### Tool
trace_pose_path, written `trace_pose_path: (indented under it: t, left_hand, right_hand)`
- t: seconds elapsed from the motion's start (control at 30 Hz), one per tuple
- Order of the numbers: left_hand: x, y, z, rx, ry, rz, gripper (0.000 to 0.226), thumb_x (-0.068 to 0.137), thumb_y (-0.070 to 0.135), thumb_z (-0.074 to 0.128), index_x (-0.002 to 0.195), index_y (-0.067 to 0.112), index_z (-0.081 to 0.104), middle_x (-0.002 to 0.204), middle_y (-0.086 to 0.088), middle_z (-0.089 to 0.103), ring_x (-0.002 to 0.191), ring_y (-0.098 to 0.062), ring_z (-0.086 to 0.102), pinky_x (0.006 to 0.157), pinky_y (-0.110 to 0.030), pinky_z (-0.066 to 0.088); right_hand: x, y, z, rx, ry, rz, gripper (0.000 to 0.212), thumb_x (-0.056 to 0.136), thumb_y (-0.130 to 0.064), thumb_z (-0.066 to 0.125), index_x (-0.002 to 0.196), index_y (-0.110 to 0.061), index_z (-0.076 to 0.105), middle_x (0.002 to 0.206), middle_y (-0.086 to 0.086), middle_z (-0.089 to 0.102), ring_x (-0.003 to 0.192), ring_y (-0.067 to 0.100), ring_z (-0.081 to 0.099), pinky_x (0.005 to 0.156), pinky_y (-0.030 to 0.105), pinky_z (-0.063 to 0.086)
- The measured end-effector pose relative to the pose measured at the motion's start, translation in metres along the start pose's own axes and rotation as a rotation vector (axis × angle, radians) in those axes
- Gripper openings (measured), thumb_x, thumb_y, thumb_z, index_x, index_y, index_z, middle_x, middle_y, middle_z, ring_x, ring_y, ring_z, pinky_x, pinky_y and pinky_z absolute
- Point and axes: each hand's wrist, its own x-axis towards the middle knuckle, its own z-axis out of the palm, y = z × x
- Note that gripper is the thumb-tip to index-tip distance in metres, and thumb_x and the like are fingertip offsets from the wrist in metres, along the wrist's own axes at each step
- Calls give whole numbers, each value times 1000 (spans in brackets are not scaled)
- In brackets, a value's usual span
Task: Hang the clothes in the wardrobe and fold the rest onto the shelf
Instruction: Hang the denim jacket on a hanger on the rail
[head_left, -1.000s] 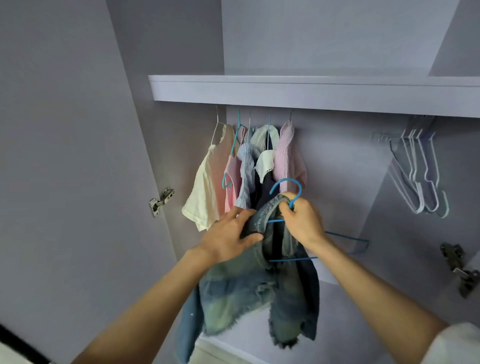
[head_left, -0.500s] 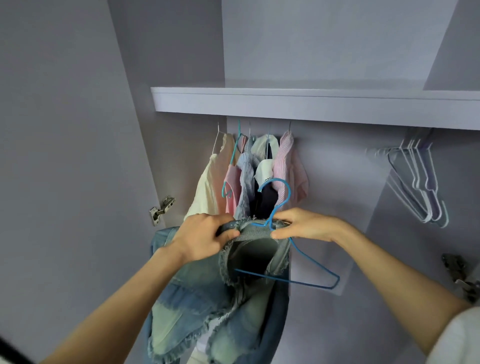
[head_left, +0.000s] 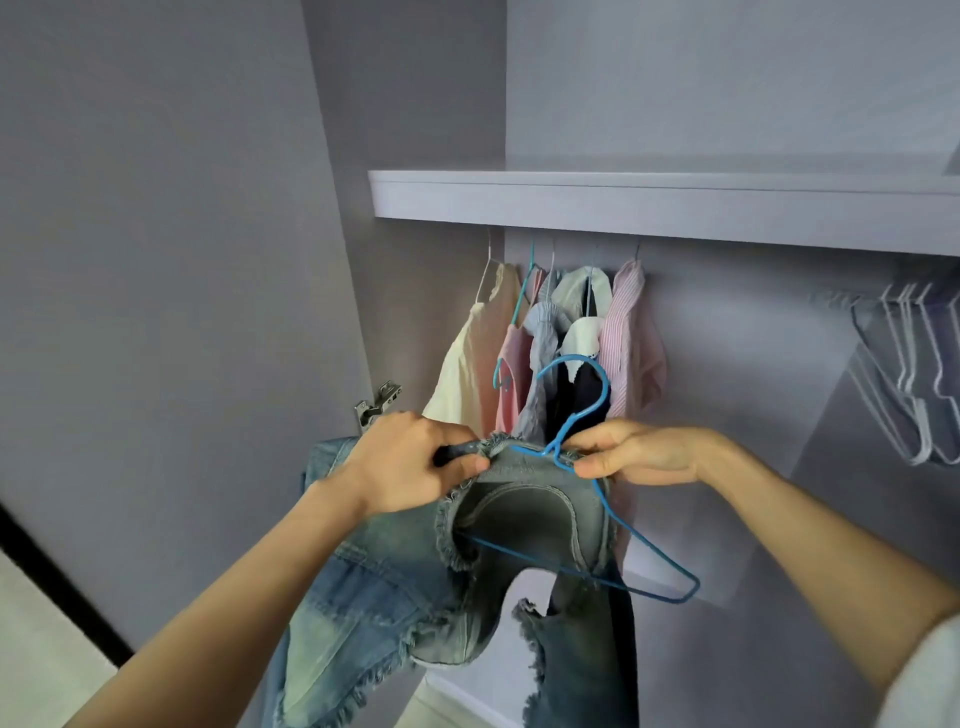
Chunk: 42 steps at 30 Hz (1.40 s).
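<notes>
Inside a grey wardrobe, a left hand (head_left: 410, 470) grips the frayed collar of a denim jacket (head_left: 415, 587) while the right hand (head_left: 641, 457) pinches the neck of a blue hanger (head_left: 587, 467). Hung clothes (head_left: 550, 348) crowd the shelf's (head_left: 665, 202) left end; white hangers (head_left: 909, 384) hang toward its right end.

You have a frayed, faded denim garment (head_left: 415, 587) at lower centre, draped partly over a blue wire hanger (head_left: 582, 452), hook upward.
</notes>
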Motion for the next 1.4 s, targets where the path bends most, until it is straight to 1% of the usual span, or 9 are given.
trace_pose_path:
  t: [0.17,0.23,0.33,0.43,0.5,0.57,0.77,1.13,1.4]
  left_hand:
    - [-5,-2,-6,54,-11,1,44,91,48,52,55,33,31,47,3,35,51,-17,32,54,-26,25]
    - [-6,-1,-5,37,-13,14,47,91,52,49,54,33,28,45,3,32,49,-17,31,53,-26,24]
    - [-6,1,-2,35,1,34,45,87,56,39,55,26,27,47,2,33,49,-18,31,53,-27,23]
    - [-3,3,0,24,22,14,49,92,53,46,55,30,23,48,1,32,53,-25,34,54,-28,25]
    - [-3,4,2,33,35,19,50,92,47,51,54,32,21,48,0,31,54,-28,35,54,-28,26]
    - [-4,1,1,30,63,10,48,92,43,53,54,30,26,47,-1,39,56,-35,44,54,-28,27]
    - [-13,-16,2,211,88,-172,34,93,50,45,85,22,62,77,-3,68,81,-30,62,63,-30,42]
    - [-11,-23,7,330,161,-356,33,92,49,46,91,23,66,84,-2,70,84,-31,64,66,-31,45]
    - [-11,-20,21,301,172,-498,31,93,46,46,97,23,66,94,-9,70,89,-38,62,68,-34,45]
  right_hand:
    - [5,-3,2,-134,27,-5,19,92,-4,51,104,-14,61,95,-8,63,94,6,55,87,18,38]
    - [6,-7,4,-268,102,-38,21,94,-7,51,91,-25,60,80,-22,64,79,-11,55,76,7,40]
    - [11,-7,8,-632,250,-57,28,94,-18,53,71,-34,49,65,-15,49,58,-2,42,58,13,35]
    - [17,1,10,-963,450,-19,18,90,-28,54,74,-29,45,74,-8,50,69,14,50,63,28,41]
    - [18,9,9,-1123,606,22,10,87,-30,53,96,-28,55,100,-5,55,93,23,57,76,33,43]
    - [14,20,0,-1092,728,120,26,86,-28,53,112,-27,55,116,-4,50,107,23,55,78,33,39]
    - [-11,57,-30,-905,904,302,33,87,-22,55,119,-28,52,120,-2,48,114,23,53,84,34,46]
    - [-20,71,-40,-1153,775,476,43,87,-6,46,128,-22,48,130,3,46,119,27,48,88,37,45]
    - [-12,59,-27,-865,1027,238,23,89,-15,47,108,-18,59,100,12,68,89,32,62,66,32,42]
